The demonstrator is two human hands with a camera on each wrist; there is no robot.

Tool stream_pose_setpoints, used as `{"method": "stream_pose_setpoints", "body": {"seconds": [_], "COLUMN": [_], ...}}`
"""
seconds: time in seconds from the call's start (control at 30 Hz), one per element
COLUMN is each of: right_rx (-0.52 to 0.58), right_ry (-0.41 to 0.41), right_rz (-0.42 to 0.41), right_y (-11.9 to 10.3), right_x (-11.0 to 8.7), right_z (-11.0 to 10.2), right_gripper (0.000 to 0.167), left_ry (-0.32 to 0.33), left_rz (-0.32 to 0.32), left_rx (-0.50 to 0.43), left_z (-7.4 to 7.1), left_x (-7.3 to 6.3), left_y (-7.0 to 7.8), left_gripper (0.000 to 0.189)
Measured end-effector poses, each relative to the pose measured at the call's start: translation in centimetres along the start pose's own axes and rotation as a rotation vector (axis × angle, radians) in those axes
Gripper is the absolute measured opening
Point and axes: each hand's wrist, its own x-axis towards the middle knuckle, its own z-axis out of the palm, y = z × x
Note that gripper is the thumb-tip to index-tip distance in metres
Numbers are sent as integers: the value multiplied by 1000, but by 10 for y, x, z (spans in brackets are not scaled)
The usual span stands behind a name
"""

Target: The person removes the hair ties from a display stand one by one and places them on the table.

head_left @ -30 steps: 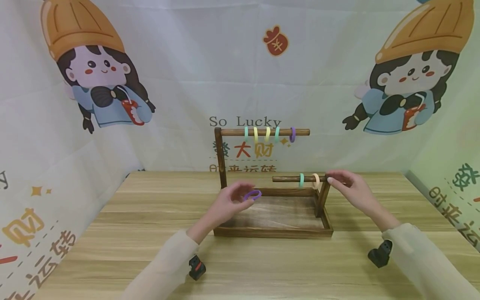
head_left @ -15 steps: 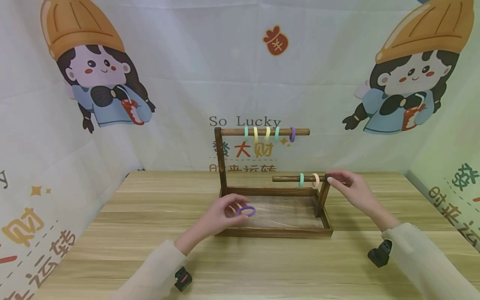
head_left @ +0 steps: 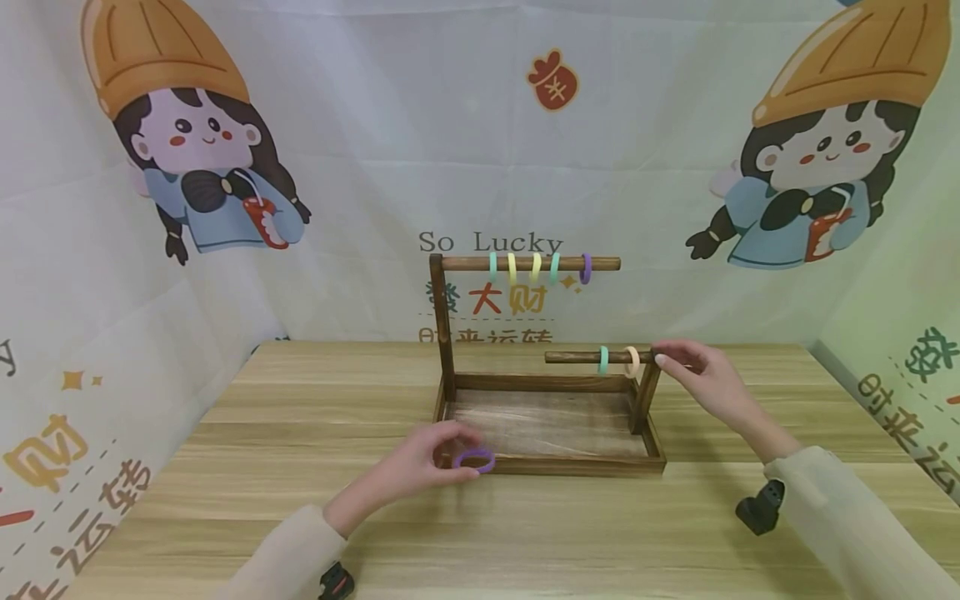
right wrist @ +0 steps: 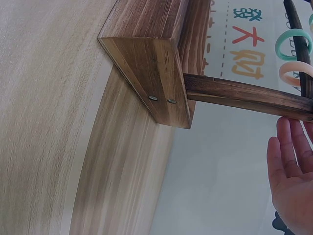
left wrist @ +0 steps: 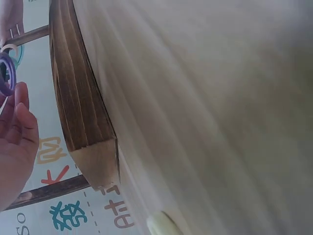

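Observation:
My left hand (head_left: 431, 457) pinches a purple ring (head_left: 492, 462) between thumb and fingertips, over the front left corner of a dark wooden rack (head_left: 555, 467). At the left edge of the left wrist view, the same purple ring overlaps the rings behind it. My right hand (head_left: 703, 379) grips the top of the rack's short post (head_left: 647, 400), thumb in front. A green ring (head_left: 603, 361) and a peach ring (head_left: 632, 362) hang on the lower bar beside it. The taller bar (head_left: 472, 264) carries several rings, among them another purple ring (head_left: 586, 269) nearest its free end.
The rack's shallow tray (head_left: 555, 418) stands on a wood-grain table (head_left: 247, 433). A printed cloth (head_left: 375, 150) hangs behind and at both sides. In the left wrist view, a pale yellow rounded thing (left wrist: 164, 224) shows at the bottom edge.
My left hand has moved down and left with the purple ring, from over the tray to its front left corner. My right hand has stayed on the post.

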Motion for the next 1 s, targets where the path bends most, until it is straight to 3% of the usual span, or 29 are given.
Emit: {"method": "stream_pose_setpoints", "body": {"seconds": [0.13, 0.23, 0.57, 1.0], "right_rx": [-4, -13, -19, -16], "right_ry": [5, 6, 7, 2], "right_rz": [-4, -2, -5, 4], "right_y": [0, 1, -3, 2], "right_x": [0, 0, -1, 1], "right_z": [0, 0, 0, 0], "right_gripper": [36, 36, 38, 37], "left_ry": [-55, -85, -158, -182], "left_rz": [-27, -48, -92, -174], "left_rx": [20, 37, 80, 116], "left_z": [0, -2, -6, -14], "left_x": [-5, -10, -24, -37], "left_y": [-8, -4, -14, -28], "left_gripper": [37, 37, 35, 32]}}
